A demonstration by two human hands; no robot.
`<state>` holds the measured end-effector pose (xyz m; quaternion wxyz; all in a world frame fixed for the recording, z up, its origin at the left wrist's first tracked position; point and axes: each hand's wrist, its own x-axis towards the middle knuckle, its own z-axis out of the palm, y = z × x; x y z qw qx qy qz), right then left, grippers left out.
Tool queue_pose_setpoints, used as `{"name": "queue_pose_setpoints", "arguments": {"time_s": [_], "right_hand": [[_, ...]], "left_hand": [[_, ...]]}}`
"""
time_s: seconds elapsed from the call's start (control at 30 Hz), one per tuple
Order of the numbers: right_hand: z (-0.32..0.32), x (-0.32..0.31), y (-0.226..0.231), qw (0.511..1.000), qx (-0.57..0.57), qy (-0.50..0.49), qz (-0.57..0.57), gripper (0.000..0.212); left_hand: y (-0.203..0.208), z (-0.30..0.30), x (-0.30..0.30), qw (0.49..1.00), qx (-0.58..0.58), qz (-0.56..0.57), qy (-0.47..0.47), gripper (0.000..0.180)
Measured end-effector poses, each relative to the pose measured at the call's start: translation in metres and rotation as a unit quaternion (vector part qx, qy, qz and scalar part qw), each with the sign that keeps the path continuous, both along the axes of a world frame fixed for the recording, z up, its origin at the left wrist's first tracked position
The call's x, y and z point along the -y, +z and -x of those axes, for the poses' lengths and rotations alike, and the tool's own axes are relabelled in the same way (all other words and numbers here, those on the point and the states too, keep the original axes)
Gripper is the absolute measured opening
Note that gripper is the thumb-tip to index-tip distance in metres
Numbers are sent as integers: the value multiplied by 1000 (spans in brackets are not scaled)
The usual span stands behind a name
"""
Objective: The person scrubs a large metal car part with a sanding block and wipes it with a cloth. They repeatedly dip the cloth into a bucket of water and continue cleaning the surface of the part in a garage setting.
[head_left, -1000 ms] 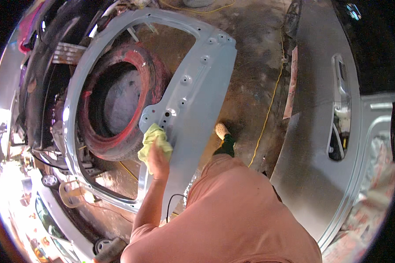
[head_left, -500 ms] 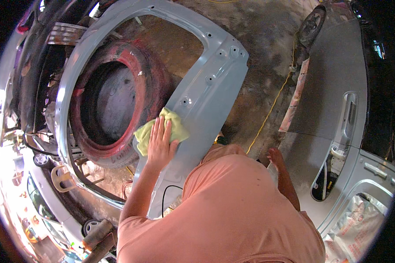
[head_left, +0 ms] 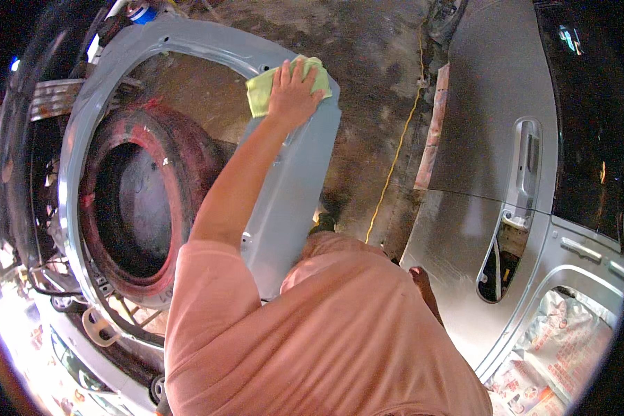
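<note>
My left hand (head_left: 295, 97) presses a yellow-green cloth (head_left: 260, 95) onto the far right corner of a grey vehicle panel (head_left: 295, 180) with a large window opening. Its fingers lie over the folded cloth and bear it along, the arm stretched far forward. Part of the corner is hidden under cloth and hand. Low at my right side hangs my right hand (head_left: 419, 276), small, in shadow and partly cut off by my shirt. No object shows in it, and how its fingers are held is unclear. Nearest to it is a silver vehicle body (head_left: 440, 243).
Through the panel's opening shows a red-smeared tyre (head_left: 177, 208). A yellow cord (head_left: 399, 163) runs along the stained floor between panel and vehicle. Printed plastic sheeting (head_left: 561, 347) covers part of the vehicle at the lower right. Parked cars and metal parts crowd the left.
My left hand has slid the cloth from the panel's middle up to its far right corner. My view has shifted, and the right hand sits lower, closer to my body.
</note>
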<state>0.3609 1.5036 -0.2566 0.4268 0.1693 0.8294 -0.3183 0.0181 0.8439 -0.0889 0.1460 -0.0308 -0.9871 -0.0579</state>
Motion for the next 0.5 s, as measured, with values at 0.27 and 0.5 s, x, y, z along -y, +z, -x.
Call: {"name": "queue_pose_setpoints", "arguments": {"time_s": [0.27,0.5], "right_hand": [[-57,-18,-3,999,31,-32,1,30],[3,-26,-35,998,26,15,56,32]], "left_hand": [[14,21,-46,951,199,136,-196,48],[19,-62,-75,992,107,50,48,52]]}}
